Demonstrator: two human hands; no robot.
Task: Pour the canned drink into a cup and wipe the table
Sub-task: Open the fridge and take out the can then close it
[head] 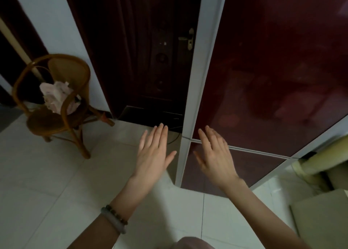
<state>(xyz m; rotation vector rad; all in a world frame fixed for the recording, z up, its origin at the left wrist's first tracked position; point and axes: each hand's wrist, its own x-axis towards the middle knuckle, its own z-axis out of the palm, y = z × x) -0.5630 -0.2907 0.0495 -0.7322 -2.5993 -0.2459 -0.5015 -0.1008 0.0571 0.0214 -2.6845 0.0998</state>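
Note:
Both of my hands are stretched out in front of me with straight fingers, and neither holds anything. My left hand hovers over the white floor tiles, left of the corner of a tall dark red fridge. My right hand is in front of the fridge's front, near the seam between its upper and lower doors; whether it touches the fridge I cannot tell. No can, cup, cloth or table is in view.
A rattan chair with pink cloth on it stands at the left. A dark door with a metal handle is behind, left of the fridge. Beige boxes sit at the right on the white tile floor.

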